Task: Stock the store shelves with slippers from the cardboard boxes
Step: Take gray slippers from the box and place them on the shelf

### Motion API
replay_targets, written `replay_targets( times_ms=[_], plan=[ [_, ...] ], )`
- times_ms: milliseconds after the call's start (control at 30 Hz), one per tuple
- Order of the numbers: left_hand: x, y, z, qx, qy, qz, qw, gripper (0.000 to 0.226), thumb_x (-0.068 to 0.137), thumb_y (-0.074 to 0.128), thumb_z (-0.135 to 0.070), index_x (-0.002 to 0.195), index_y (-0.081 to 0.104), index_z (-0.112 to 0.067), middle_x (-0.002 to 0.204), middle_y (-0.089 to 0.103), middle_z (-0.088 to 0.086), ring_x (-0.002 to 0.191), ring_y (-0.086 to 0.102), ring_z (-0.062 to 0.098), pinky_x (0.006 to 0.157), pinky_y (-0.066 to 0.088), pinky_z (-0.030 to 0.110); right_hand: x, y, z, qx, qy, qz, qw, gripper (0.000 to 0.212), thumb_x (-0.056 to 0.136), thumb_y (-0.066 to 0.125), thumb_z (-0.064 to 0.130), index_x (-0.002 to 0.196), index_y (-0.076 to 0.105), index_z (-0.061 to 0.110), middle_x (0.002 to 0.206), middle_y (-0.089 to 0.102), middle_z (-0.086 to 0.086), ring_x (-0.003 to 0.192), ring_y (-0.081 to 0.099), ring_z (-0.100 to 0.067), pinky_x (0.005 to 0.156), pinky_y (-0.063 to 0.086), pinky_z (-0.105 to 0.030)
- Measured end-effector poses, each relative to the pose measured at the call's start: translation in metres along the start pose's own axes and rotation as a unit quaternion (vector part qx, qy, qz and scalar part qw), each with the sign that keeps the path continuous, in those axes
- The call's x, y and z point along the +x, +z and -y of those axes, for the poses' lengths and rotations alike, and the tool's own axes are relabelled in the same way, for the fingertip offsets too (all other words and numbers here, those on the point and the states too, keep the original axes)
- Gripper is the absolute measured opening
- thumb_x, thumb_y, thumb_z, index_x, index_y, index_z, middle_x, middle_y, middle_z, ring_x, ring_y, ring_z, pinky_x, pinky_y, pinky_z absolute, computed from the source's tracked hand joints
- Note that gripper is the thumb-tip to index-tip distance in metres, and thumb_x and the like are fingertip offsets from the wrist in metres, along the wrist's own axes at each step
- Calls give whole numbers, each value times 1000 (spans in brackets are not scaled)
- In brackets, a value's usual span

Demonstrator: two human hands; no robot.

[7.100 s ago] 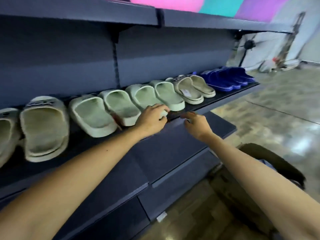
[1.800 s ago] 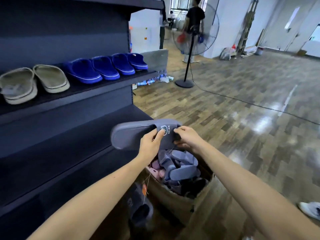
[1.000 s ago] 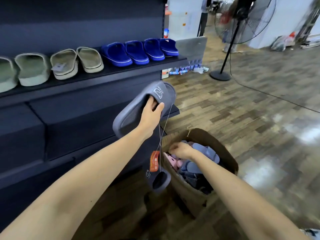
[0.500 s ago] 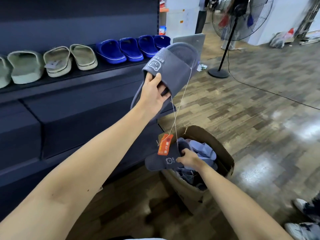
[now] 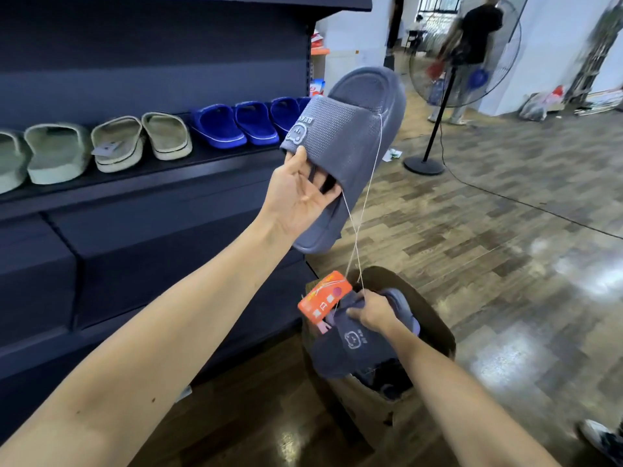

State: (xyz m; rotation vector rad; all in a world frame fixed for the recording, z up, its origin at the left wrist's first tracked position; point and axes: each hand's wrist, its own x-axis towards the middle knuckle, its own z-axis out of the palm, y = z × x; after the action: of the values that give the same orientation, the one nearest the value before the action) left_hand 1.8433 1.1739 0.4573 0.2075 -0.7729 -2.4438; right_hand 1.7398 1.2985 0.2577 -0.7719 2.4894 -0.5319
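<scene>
String (image 5: 361, 224) joins the pair: left hand (image 5: 300, 193) fingers (image 5: 328, 193) hook inside the raised slipper (image 5: 350, 139), right hand (image 5: 372, 313) clutches its mate (image 5: 350, 348) at the box (image 5: 436, 320).

Out of sight under grey slipper (image 5: 347, 146) strap: fingertips of left hand (image 5: 296, 193). Blurred behind fan (image 5: 437, 126): person in black (image 5: 480, 28). Cut by left edge: pale slipper (image 5: 8, 160).

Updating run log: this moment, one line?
left hand: holds raised slipper | right hand: grips lower slipper at box | string joins both
</scene>
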Motion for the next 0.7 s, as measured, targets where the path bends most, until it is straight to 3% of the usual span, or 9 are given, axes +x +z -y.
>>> replay_targets(
  times_ms=[67,167,233,300,400,533,700],
  plan=[
    [0,-5,2,30,5,-13,999,40,101,33,-24,141,35,-29,113,60,-8,103,58,13,90,43,40,0,4,5,70,-16,-18,997,27,89,59,18,113,60,7,116,64,-13,111,56,-28,86,41,-29],
    [-1,-20,9,72,16,-53,996,40,102,31,-25,141,32,-33,112,59,-8,101,57,13,90,43,37,0,-4,21,127,-62,-40,989,7,89,56,13,89,63,13,99,67,-11,98,59,-25,72,35,-24],
    [0,-32,14,93,20,-89,991,38,102,30,-26,140,32,-34,125,55,-6,100,56,12,93,42,33,1,-15,33,121,-98,-31,987,21,92,50,11,74,51,20,84,60,-4,88,54,-23,71,32,-24],
    [0,-46,18,115,22,-118,986,38,102,31,-28,139,32,-34,136,50,-4,100,55,10,90,42,28,5,-23,41,98,-124,-12,987,19,95,45,10,79,52,16,84,59,-4,85,50,-22,71,31,-25],
    [-3,-65,22,168,18,-147,975,39,102,32,-25,140,30,-35,135,49,-5,108,52,10,86,42,25,8,-30,47,118,-153,-27,981,15,94,45,5,89,56,13,98,63,-10,87,50,-20,72,33,-23],
    [-14,-90,20,214,15,-203,955,43,101,33,-18,141,26,-33,126,51,-5,102,55,12,76,44,25,8,-32,58,126,-186,-8,974,17,95,43,6,84,50,16,84,55,1,79,46,-16,60,33,-20],
    [-38,-121,5,203,25,-271,941,42,102,32,-17,142,26,-26,117,52,-4,93,57,15,81,43,32,8,-24,92,122,-240,15,963,19,94,41,4,89,50,20,96,57,2,87,49,-16,75,34,-24]
  ],
)
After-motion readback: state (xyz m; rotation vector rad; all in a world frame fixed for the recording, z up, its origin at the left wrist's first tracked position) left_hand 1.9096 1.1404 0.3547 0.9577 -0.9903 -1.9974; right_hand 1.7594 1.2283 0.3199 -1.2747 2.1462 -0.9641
